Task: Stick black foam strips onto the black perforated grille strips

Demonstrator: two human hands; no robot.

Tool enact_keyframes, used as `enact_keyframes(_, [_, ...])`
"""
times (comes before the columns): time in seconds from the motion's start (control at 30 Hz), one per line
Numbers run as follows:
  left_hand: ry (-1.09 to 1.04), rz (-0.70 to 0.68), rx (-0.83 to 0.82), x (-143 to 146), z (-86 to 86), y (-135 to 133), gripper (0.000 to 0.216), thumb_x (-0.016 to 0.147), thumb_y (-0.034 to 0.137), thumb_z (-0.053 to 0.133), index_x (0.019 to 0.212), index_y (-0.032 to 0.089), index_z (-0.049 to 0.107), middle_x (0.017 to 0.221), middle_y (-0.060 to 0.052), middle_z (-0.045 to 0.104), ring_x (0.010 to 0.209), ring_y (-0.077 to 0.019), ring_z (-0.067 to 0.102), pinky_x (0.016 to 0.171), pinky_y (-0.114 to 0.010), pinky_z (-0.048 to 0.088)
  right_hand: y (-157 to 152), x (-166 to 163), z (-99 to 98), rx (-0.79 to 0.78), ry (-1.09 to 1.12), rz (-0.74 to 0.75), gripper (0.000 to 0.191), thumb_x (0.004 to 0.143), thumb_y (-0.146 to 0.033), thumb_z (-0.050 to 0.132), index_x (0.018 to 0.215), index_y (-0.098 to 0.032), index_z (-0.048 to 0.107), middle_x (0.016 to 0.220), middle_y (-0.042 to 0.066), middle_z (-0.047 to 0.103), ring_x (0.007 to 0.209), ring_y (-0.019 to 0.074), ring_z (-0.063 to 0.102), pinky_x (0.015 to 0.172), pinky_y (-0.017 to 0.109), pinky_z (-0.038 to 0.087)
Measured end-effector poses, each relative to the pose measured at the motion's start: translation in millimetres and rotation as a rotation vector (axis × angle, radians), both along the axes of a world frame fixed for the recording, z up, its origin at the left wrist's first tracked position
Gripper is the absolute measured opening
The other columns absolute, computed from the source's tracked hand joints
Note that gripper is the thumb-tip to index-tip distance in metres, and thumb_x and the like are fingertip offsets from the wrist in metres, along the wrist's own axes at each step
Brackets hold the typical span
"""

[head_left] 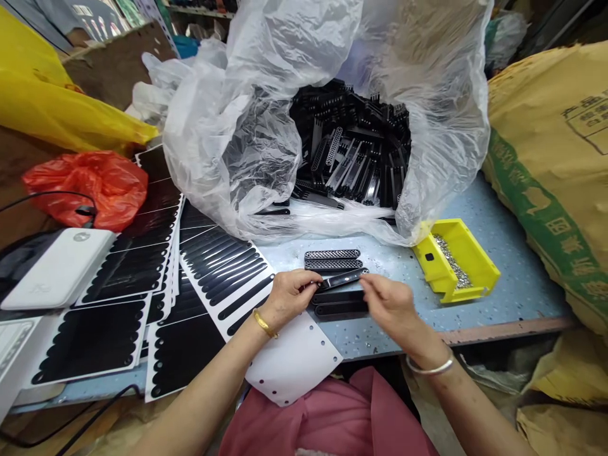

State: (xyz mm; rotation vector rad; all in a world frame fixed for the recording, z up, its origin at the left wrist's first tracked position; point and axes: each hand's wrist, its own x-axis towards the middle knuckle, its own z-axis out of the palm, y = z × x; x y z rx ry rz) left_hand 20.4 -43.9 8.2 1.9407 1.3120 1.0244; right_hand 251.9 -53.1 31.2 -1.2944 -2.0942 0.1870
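My left hand (293, 292) pinches the left end of a glossy black strip (342, 278) with rounded ends. At its right end, the fingers of my right hand (390, 304) are closed on it too. Just beyond the strip lie two black plastic pieces with a lattice pattern (332, 255). Nearer me are smooth black plastic pieces (341, 309), partly hidden by my hands. Under my left forearm stretches a white sheet of black strip stickers (304, 351), bare at its near end. Whether the strip rests on another piece is unclear.
A large clear plastic bag (199, 145) full of black plastic parts (351, 145) stands behind. On the right are a yellow bin (470, 278) of small metal bits and a big sack (555, 177). More sticker sheets (190, 354), a white power bank (59, 269) and a red bag (95, 187) lie left.
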Motion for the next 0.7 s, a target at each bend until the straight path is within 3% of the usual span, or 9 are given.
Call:
enact_keyframes(0.1, [-0.023, 0.004, -0.026, 1, -1.0, 0, 0.024, 0.075, 0.008, 0.058, 0.083, 0.02, 0.076, 0.075, -0.002, 0.076, 0.063, -0.0124, 0.067, 0.061, -0.021, 0.049, 4, 45, -8.0, 0.056, -0.103, -0.218, 0.026, 0.092, -0.024, 0.048, 0.09, -0.012, 0.071, 0.063, 0.007, 0.07, 0.048, 0.0173, 0.06, 0.053, 0.028, 0.045])
enact_keyframes(0.23, [-0.037, 0.001, -0.053, 1, -0.3, 0, 0.022, 0.076, 0.011, 0.059, 0.084, 0.02, 0.077, 0.076, -0.002, 0.076, 0.064, -0.013, 0.067, 0.061, -0.022, 0.049, 6, 77, -26.3, -0.057, -0.299, -0.292, 0.032, 0.091, -0.025, 0.043, 0.086, -0.013, 0.072, 0.074, 0.012, 0.071, 0.064, 0.0237, 0.066, 0.06, 0.032, 0.046])
enact_keyframes(0.37, [-0.045, -0.003, -0.07, 1, 1.0, 0, 0.021, 0.077, 0.013, 0.058, 0.084, 0.02, 0.077, 0.075, -0.002, 0.075, 0.063, -0.0132, 0.067, 0.06, -0.022, 0.049, 4, 80, -34.8, -0.171, -0.34, -0.313, 0.028, 0.085, -0.019, 0.045, 0.091, -0.013, 0.072, 0.081, 0.013, 0.071, 0.072, 0.0245, 0.065, 0.065, 0.033, 0.046])
enact_keyframes(0.5, [-0.055, -0.01, -0.082, 1, 0.1, 1, 0.021, 0.077, 0.014, 0.058, 0.084, 0.019, 0.077, 0.074, -0.003, 0.075, 0.062, -0.0134, 0.066, 0.059, -0.023, 0.048, 6, 83, -33.3, -0.203, -0.345, -0.353, 0.018, 0.077, -0.017, 0.051, 0.072, -0.017, 0.068, 0.071, 0.008, 0.067, 0.066, 0.0215, 0.061, 0.062, 0.03, 0.043])
enact_keyframes(0.7, [-0.065, -0.017, -0.073, 2, -1.2, 2, 0.021, 0.077, 0.014, 0.058, 0.084, 0.019, 0.077, 0.073, -0.003, 0.075, 0.061, -0.0125, 0.065, 0.057, -0.022, 0.047, 3, 72, -14.2, -0.007, -0.302, -0.269, 0.023, 0.087, -0.025, 0.055, 0.069, -0.016, 0.068, 0.066, 0.008, 0.063, 0.063, 0.02, 0.057, 0.061, 0.03, 0.04])
